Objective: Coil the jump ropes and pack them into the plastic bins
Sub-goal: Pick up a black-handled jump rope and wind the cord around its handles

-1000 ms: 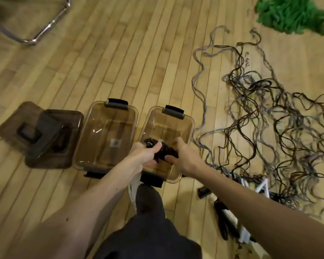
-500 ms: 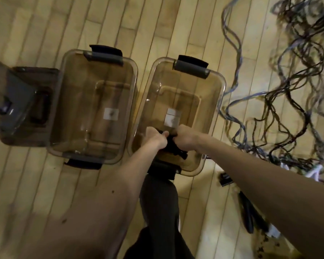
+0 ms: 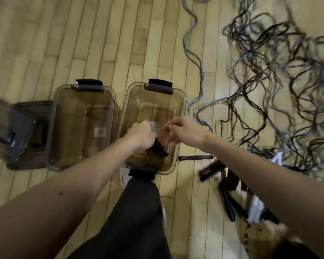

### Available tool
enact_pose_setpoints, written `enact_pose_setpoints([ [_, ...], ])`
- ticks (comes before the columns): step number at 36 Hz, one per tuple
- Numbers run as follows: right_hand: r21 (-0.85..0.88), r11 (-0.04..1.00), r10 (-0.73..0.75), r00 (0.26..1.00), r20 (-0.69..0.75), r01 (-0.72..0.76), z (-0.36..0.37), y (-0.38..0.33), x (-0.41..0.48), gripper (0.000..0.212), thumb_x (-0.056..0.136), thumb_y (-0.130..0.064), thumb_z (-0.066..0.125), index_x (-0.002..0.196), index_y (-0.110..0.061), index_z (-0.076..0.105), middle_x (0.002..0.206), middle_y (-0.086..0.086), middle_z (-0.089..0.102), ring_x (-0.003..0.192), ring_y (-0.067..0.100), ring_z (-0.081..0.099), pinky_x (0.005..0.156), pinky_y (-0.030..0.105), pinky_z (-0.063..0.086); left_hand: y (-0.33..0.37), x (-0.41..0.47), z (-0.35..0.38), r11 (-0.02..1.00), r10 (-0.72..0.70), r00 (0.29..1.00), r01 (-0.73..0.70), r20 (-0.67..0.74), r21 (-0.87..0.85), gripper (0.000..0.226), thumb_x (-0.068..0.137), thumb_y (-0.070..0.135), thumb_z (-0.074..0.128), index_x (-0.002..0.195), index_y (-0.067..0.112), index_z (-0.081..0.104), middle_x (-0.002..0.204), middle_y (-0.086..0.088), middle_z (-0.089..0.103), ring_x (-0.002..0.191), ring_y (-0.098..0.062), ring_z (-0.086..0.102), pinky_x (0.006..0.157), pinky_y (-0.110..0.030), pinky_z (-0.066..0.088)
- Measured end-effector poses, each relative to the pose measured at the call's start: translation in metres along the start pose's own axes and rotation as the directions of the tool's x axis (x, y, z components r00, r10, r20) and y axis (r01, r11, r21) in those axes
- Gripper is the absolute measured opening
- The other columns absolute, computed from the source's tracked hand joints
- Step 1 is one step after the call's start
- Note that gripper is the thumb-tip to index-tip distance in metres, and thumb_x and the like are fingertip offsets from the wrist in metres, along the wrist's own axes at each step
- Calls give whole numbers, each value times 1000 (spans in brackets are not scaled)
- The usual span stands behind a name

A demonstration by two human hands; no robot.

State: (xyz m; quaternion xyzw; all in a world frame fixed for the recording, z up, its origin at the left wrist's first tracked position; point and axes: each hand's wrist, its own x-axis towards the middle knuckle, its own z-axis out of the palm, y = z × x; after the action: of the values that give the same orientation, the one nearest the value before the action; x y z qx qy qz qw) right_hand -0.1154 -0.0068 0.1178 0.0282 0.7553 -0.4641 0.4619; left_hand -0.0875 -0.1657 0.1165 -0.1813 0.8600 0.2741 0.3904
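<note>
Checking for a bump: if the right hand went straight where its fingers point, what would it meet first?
Probably the left hand, which grips the coiled rope in the bin; depth unclear.

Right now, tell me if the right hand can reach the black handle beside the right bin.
Probably yes: the right hand looks free above the bin, and the black handle lies uncovered nearby.

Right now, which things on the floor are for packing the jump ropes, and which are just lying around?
For the job: coiled black rope held by the left hand; right bin; empty left bin; tangled ropes; black handles.
Just lying about: stacked bin lids; white bits by the handles, too blurred to name.
</note>
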Motion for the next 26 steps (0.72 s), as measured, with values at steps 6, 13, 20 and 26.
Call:
enact_pose_setpoints([
  [6,351,934,162,949,-269,-60,-66,59,-47,18,105,-9,50,112,3,62,98,18,65,73,24,67,65,32,60,74,-34,3,949,300,951,-306,76,81,24,104,26,48,111,11,65,108,-6,62,94,-22,64,89,-42,55],
  [13,505,825,420,873,-247,-254,-65,150,-54,17,102,4,46,92,-2,59,77,16,59,64,26,58,58,33,56,108,-21,94,947,263,946,-290,188,136,22,103,20,51,121,9,59,119,-7,60,106,-25,58,94,-40,51],
  [20,470,812,488,843,-226,-345,-51,196,-32,19,97,6,56,98,-13,57,95,17,66,71,26,67,55,27,57,76,27,170,953,180,969,-214,170,216,32,99,12,56,130,14,58,126,-6,55,111,-25,59,94,-41,54],
  [26,316,874,462,831,-311,-368,-54,200,-17,8,102,-13,55,95,-11,59,79,14,70,59,26,68,63,40,62,62,52,191,882,225,964,-263,143,390,44,98,23,60,140,23,48,131,-3,52,121,-24,52,99,-43,49],
])
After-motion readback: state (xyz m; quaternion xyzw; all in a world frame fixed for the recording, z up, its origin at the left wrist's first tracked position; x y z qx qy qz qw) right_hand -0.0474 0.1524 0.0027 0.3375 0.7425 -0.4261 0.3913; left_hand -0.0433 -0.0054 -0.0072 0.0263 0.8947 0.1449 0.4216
